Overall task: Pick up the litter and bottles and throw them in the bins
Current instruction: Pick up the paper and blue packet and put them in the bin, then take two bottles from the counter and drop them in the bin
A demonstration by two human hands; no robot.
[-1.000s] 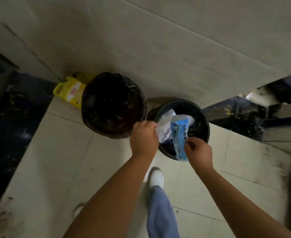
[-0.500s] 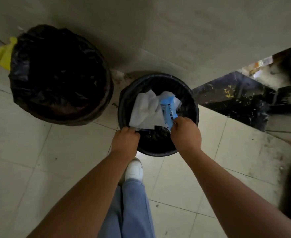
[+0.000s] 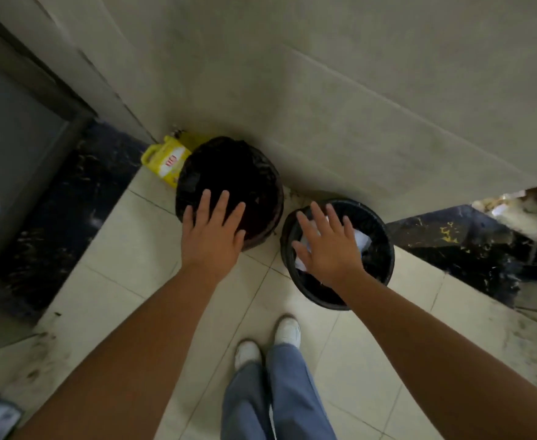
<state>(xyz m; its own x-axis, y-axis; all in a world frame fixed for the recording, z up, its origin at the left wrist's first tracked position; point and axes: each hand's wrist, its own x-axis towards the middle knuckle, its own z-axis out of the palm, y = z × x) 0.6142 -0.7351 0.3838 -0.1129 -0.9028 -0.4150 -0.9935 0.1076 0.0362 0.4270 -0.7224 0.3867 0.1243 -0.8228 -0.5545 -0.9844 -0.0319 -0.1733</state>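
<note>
Where the pale floor tiles meet a strip of dark speckled stone at far left, we see a grey door in its frame. Moving right, a yellow jug with a red and white label lies against the foot of the wall, tucked just behind the larger bin. That bin is lined with a black bag and its inside is too dark for us to make out any contents. Our left hand is spread flat, palm down, fingers apart and holding nothing, and it overlaps the near rim of the larger bin; we cannot tell whether it touches the bag. Just beside that bin, to the right, stands the smaller black bin, also close to the wall. Our right hand hangs over its left half, likewise open with fingers splayed and nothing in it. Beneath and around that hand white litter lies inside the smaller bin, partly hidden by the fingers. Below the hands we see blue-grey trousers and two white shoes on the tiles. At far right another dark stone strip runs past the wall's end, with blurred clutter beyond it.
</note>
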